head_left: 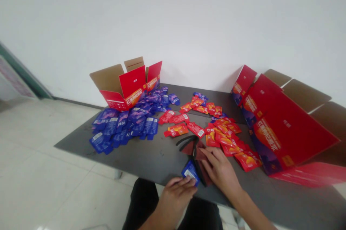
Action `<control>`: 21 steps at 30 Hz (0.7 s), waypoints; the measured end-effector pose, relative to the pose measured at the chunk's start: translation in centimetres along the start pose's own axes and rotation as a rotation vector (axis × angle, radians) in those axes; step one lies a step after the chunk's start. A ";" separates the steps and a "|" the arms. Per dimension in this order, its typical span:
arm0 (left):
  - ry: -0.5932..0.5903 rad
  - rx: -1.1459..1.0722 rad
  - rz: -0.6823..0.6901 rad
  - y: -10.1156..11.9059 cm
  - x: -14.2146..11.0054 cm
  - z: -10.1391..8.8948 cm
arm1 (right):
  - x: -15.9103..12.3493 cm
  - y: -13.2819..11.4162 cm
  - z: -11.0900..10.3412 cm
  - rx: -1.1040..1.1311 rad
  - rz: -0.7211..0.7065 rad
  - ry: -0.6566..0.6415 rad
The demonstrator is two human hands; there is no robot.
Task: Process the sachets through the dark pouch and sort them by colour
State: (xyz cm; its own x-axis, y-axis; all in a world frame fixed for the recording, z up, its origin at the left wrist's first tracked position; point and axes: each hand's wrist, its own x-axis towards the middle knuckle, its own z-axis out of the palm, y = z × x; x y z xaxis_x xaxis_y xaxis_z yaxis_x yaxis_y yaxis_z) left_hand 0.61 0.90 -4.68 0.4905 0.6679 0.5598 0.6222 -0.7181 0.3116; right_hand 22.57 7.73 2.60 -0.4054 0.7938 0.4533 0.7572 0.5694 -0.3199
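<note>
One blue packet [190, 173] sits under the fingers of the left hand [176, 194], held at its edge near the front of the counter [140, 161]. The right hand [219, 171] lies open, fingers apart, on a dark red cloth [195, 152] with a black strap [186, 140]. The packet could slip and fall off the front edge if those fingers loosen. The loose red packets [224, 140] by the right hand could get bumped and mix with the blue packets [127, 125]. The cloth's shape is hard to tell, and the left thumb is hidden.
</note>
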 end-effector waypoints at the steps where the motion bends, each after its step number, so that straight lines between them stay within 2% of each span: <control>1: 0.000 -0.009 -0.012 0.1 0.0 0.0 | -0.6 -1.1 0.2 0.040 -0.025 -0.045; 4: 0.011 -0.035 -0.032 0.3 0.1 -0.2 | -1.6 -2.8 1.1 0.124 -0.079 -0.138; 6: 0.028 -0.046 -0.020 0.3 0.2 -0.4 | -1.0 -1.5 1.3 0.095 -0.041 -0.093; 9: 0.032 -0.041 -0.001 0.2 0.2 -0.6 | 0.8 1.7 0.1 -0.039 0.043 -0.023; 11: 0.038 -0.042 -0.005 0.3 0.2 -0.6 | 1.3 2.1 -0.8 -0.086 0.067 0.000; 14: 0.043 -0.064 -0.024 0.6 0.3 -0.8 | 0.1 -0.6 -0.9 -0.020 0.025 -0.032; 17: 0.006 -0.076 -0.050 0.8 0.5 -1.2 | -1.3 -2.7 0.4 0.087 -0.064 -0.141; 19: 0.008 -0.069 -0.027 0.8 0.8 -1.5 | -1.1 -1.8 1.0 0.088 -0.050 -0.129; 21: 0.005 -0.052 0.019 0.7 0.9 -1.8 | 0.0 0.3 0.8 0.021 0.014 -0.074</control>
State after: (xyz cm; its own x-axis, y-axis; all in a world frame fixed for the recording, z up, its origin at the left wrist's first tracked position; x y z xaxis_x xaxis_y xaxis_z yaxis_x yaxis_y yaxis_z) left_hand 0.41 0.70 -2.58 0.4985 0.6534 0.5697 0.5804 -0.7397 0.3405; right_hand 22.41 8.09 1.82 -0.4321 0.8150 0.3861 0.7527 0.5617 -0.3433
